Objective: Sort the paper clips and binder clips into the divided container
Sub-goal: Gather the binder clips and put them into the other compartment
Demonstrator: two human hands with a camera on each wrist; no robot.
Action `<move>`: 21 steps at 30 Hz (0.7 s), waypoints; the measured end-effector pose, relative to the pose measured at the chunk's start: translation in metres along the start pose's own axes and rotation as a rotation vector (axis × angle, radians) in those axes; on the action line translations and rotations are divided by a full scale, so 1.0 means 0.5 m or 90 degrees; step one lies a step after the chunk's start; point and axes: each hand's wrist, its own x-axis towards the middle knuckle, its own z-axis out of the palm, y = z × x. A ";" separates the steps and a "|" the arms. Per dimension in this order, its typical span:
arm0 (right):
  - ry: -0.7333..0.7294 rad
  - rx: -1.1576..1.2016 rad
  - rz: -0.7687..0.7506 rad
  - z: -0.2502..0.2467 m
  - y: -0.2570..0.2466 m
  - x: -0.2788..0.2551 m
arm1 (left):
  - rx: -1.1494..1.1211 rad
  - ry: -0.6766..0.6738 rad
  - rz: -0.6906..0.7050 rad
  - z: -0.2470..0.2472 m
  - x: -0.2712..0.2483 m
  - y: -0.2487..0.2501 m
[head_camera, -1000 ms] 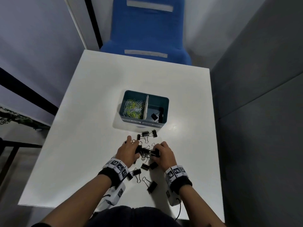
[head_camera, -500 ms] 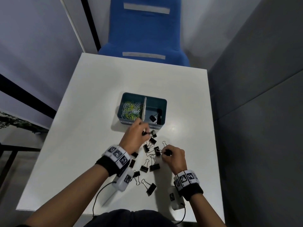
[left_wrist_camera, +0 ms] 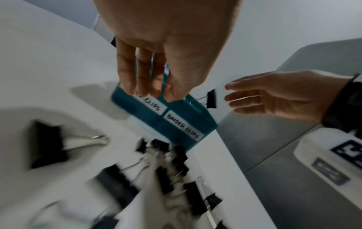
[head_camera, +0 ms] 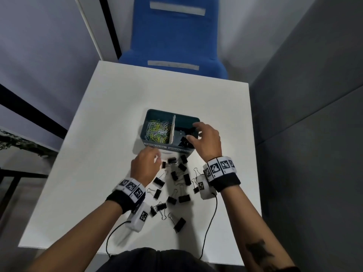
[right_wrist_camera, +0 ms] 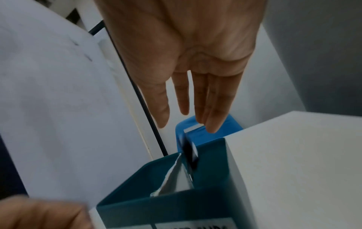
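The teal divided container (head_camera: 149,122) stands mid-table, with coloured paper clips (head_camera: 157,130) in its left half and black binder clips (head_camera: 184,143) in its right half. My right hand (head_camera: 193,132) hovers over the right half with straight, spread fingers (right_wrist_camera: 213,120). A black binder clip (left_wrist_camera: 212,99) is in the air just off them, dropping past the rim (right_wrist_camera: 189,152). My left hand (head_camera: 157,160) hangs in front of the labelled wall (left_wrist_camera: 184,127), its fingers (left_wrist_camera: 127,80) relaxed and holding nothing. Several binder clips (head_camera: 177,183) lie scattered on the table between my wrists.
The white table (head_camera: 94,154) has its right edge close to a grey partition (head_camera: 306,124). A blue chair (head_camera: 172,36) stands beyond the far edge. Cables from the wrist cameras trail over the near edge (head_camera: 208,222).
My right hand rose from the pile to the right compartment and let go of a binder clip. My left hand drew back a little from the container's front.
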 end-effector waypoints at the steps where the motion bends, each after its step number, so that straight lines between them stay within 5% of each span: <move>1: 0.013 -0.024 0.006 0.001 0.011 -0.011 | 0.038 -0.035 -0.046 0.007 -0.014 -0.025; 5: -0.013 -0.069 0.143 0.021 0.115 -0.089 | 0.165 -0.256 -0.212 0.027 -0.065 -0.110; 8: -0.218 -0.211 0.211 0.052 0.193 -0.154 | 0.214 -0.288 -0.144 0.042 -0.101 -0.120; 12: -0.339 -0.288 0.104 0.090 0.207 -0.215 | 0.238 -0.324 -0.050 0.077 -0.129 -0.102; 21: -0.300 -0.312 -0.017 0.180 0.161 -0.222 | 0.252 -0.343 0.091 0.114 -0.099 -0.050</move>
